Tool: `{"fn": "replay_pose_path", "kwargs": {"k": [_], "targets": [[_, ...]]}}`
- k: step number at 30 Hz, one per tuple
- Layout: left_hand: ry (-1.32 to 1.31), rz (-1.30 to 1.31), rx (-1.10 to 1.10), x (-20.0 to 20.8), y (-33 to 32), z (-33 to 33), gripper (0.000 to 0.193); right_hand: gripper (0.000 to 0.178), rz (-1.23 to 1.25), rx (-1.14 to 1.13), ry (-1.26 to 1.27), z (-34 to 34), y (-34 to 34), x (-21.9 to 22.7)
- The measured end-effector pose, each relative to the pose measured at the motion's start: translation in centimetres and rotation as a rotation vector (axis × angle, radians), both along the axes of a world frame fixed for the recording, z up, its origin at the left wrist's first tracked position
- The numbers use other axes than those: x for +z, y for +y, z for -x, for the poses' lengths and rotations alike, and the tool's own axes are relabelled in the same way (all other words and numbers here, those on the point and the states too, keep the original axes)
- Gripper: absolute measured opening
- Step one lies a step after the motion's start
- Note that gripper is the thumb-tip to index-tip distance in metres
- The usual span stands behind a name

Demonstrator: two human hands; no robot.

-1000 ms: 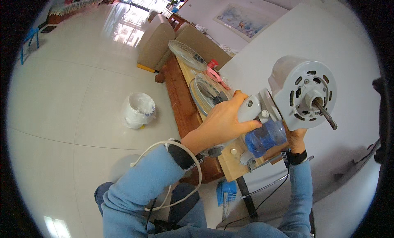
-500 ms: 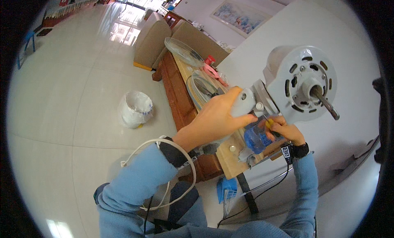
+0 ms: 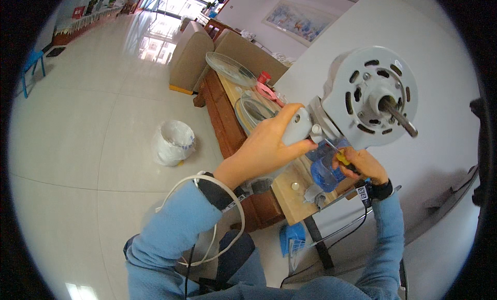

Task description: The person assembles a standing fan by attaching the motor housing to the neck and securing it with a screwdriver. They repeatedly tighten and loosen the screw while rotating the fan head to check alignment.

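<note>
A white fan motor head with slots and a bare metal shaft stands at the right on its neck. My left hand is wrapped round the white neck below the motor. In my right hand is a screwdriver with a yellow and black handle. Its thin blade points up and left toward the joint between neck and motor; I cannot tell whether the tip touches a screw. A white cable loops round my left wrist.
Behind my hands, a wooden cabinet carries fan grilles, a pink ring-shaped part and a blue transparent container. A lined bin stands on the tiled floor. A blue dustpan lies below the cabinet's end.
The motor head and my left hand have shifted slightly left, and the motor sits a little higher in view. The screwdriver's blade now shows more clearly.
</note>
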State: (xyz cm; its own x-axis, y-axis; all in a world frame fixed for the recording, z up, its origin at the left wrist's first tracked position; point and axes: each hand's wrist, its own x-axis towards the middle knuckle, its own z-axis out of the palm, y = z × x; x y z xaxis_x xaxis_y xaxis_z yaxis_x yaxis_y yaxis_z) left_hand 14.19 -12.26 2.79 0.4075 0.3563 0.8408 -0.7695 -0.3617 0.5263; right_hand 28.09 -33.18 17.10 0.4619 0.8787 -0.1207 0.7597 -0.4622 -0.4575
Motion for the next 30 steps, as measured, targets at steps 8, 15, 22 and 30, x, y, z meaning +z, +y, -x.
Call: {"fn": "replay_pose_path", "kwargs": {"k": [8, 15, 22, 30], "targets": [[0.043, 0.054, -0.095, 0.1, 0.1, 0.1, 0.054, 0.036, -0.215, 0.214, -0.303, 0.3, -0.6, -0.6], [0.049, 0.035, -0.067, 0.0, -0.3, 0.1, 0.052, 0.024, -0.501, 0.478, -1.512, -1.3, -1.4, -0.3], [0.015, 0.023, -0.05, -0.1, 0.1, 0.0, 0.051, 0.047, -0.09, 0.008, -0.131, 0.2, -0.9, 0.7], [0.021, 0.059, -0.022, 0.2, 0.1, -0.1, 0.05, 0.038, -0.227, 0.14, -0.231, 0.2, -0.6, -1.4]]}}
